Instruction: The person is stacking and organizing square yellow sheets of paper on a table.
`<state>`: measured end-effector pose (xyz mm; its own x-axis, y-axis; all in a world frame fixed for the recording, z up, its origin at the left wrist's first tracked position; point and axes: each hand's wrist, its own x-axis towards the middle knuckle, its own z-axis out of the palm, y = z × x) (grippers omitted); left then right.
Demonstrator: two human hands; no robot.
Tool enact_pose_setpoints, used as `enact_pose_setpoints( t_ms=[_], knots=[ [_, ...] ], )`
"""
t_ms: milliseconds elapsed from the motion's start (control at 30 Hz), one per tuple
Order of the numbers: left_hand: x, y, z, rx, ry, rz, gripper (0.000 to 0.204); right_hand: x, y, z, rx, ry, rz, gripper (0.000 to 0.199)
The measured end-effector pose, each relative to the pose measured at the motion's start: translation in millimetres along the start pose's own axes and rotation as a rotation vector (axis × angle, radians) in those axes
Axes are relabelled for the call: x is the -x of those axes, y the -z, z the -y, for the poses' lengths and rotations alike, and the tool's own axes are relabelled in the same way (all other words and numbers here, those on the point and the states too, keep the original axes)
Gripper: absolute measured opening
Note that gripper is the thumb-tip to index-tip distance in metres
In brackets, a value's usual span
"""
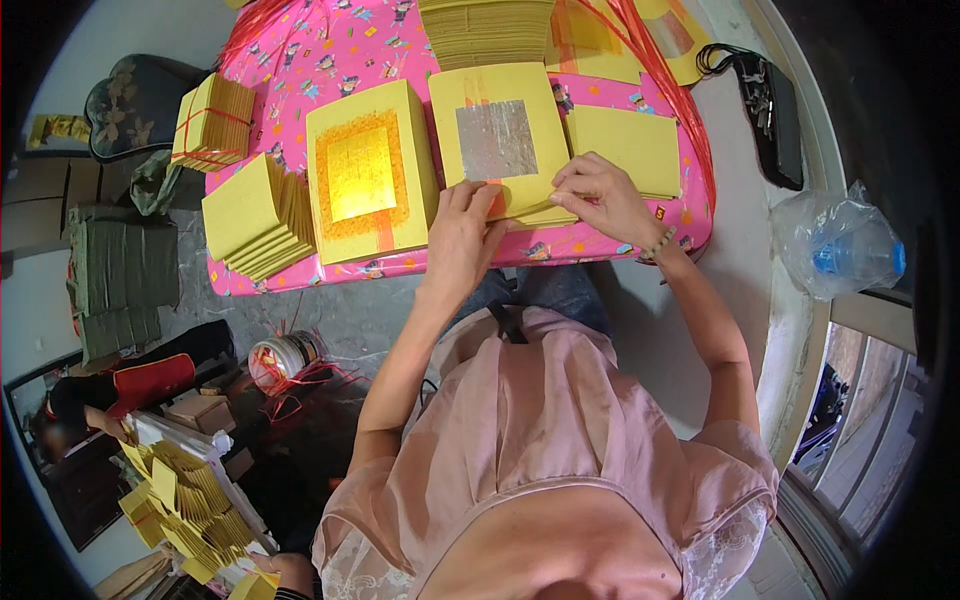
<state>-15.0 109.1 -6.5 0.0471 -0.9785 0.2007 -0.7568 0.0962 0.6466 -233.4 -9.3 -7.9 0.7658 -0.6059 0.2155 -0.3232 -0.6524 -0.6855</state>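
Nearest the body, the left hand (pixel 462 232) lies with its fingers flat on the near edge of the silver-foil paper stack (pixel 500 140), thumb tucked toward the lower corner; its grip is narrow, pressing rather than clasping. Just beside it, the right hand (pixel 600 195) pinches the top sheet's near right corner between thumb and fingertips, a beaded bracelet (pixel 655 245) at the wrist. The stack sits at the near edge of the counter (pixel 300 60), which wears a pink patterned cover, and its lower sheets are already fanned out under the hands.

To the left lies a gold-foil paper stack (pixel 370 170), then a fanned plain yellow stack (pixel 258 215) and a bundle tied with red string (pixel 212 122). To the right rests 1 plain yellow sheet pile (pixel 625 145). Farther back stands a tall pile of paper (pixel 485 30) with red plastic string (pixel 660 70) trailing past it.

The risk I see: the thin sheets cling, so the pinch may lift 2 instead of 1, or crease the foil. Because the stack overhangs the near edge, a hard push from the left hand could slide sheets off toward the lap.
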Motion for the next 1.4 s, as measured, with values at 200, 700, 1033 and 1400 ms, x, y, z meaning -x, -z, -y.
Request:
enact_pose_setpoints(
  t_ms=[200, 700, 1033, 1400],
  knots=[
    [-6, 0, -2, -0.163, -0.05, 0.056, 0.039, 11, 5, 10, 0.042, 0.045, -0.067, 0.027],
    [0, -4, -5, -0.099, -0.018, -0.062, 0.056, 25, 2, 8, -0.016, -0.148, -0.074, 0.053],
    [3, -5, -3, -0.101, -0.008, -0.025, 0.062, 25, -1, 5, -0.064, -0.169, -0.055, 0.05],
    [6, -13, -2, -0.056, 0.075, -0.065, 0.071, 26, -6, 4, -0.103, -0.214, -0.097, 0.05]
  ],
)
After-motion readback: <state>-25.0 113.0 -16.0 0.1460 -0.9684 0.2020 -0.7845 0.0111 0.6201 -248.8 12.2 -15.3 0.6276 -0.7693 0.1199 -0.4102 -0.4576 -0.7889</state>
